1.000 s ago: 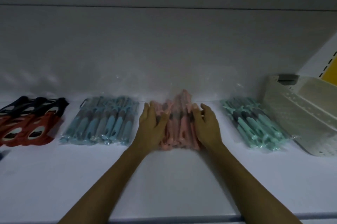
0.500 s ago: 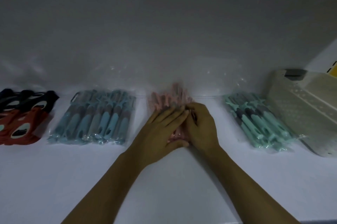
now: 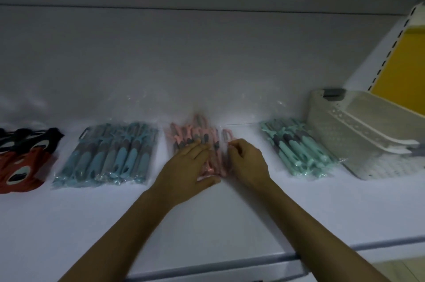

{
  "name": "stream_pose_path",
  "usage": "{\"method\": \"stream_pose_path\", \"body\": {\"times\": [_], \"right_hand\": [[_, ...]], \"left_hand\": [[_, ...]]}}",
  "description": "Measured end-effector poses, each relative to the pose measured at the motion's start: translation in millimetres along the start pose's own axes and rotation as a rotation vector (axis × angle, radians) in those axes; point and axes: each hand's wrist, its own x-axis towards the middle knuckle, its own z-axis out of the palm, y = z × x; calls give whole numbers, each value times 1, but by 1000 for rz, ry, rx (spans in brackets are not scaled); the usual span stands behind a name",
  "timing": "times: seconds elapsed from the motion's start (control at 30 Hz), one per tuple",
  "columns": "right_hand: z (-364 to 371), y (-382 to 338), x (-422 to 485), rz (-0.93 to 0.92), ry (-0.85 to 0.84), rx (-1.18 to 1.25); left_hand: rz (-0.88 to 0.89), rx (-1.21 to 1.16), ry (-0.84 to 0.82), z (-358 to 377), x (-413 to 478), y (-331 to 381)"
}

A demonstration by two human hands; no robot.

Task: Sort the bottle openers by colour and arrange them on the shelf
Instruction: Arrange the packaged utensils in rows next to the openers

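Your hands have moved apart since before: left hand (image 3: 187, 168) lies flat, fingers straight, on the pile of plastic-wrapped pink bottle openers (image 3: 195, 134) mid white shelf (image 3: 230, 224); right hand (image 3: 249, 162) curls, pinching a single wrapped pink opener (image 3: 226, 135) at the pile's right edge.

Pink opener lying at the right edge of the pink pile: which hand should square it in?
Right. The right hand has curled fingertips at the stray pink opener; a pinch is unclear. The left hand lies flat on the pink pile, likely steadying it.
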Motion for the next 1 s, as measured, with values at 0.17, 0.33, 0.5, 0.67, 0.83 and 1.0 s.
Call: {"method": "stream_pose_path", "body": {"times": [0.17,0.33,0.5,0.67,0.83,1.0], "right_hand": [[3,-8,-4,-67,-271,61],[-14,-10,0,-43,-373,188],[-43,18,2,-64,-78,-45],[-91,50,18,86,177,-385],[-104,79,25,310,-11,-476],[-107,83,38,302,-19,-504]], "left_hand": [[18,-32,-148,-6,6,-3],[7,232,-176,-8,16,6],[-34,286,-170,-2,26,41],[30,175,-124,4,38,71],[-22,-197,-19,15,54,99],[-497,-863,-187,35,86,122]]}}
